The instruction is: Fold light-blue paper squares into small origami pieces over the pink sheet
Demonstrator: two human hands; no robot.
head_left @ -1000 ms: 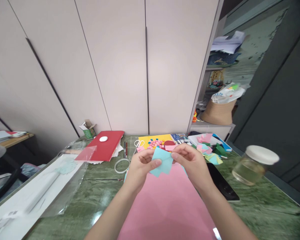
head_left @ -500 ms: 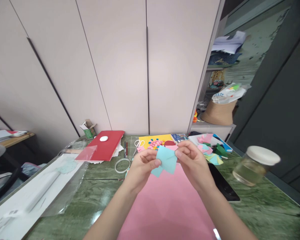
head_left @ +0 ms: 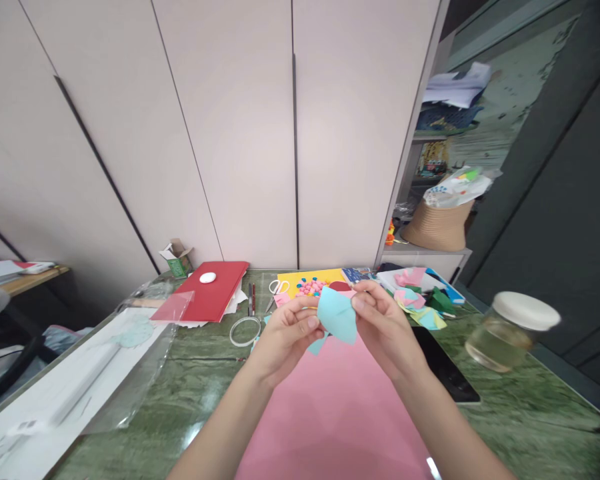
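Shifting the light-blue paper [head_left: 339, 312] toward two o'clock from its place a second ago, between left hand [head_left: 286, 335] and right hand [head_left: 386, 327]. Bending its previously flatter face into a curve.

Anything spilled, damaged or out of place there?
Nothing looks spilled; the jar has its lid on. Only the coloured paper scraps look untidy, heaped beyond the tablet. The held light-blue paper looks bent, not evidently damaged.

The bare left forearm [head_left: 225, 423] and right forearm [head_left: 443, 413] reach from the near side, slanting inward toward the far side. The left hand [head_left: 289, 333] presses its thumb toward its bent fingers; the right hand [head_left: 384, 323], nearby, pinches thumb and forefinger together.
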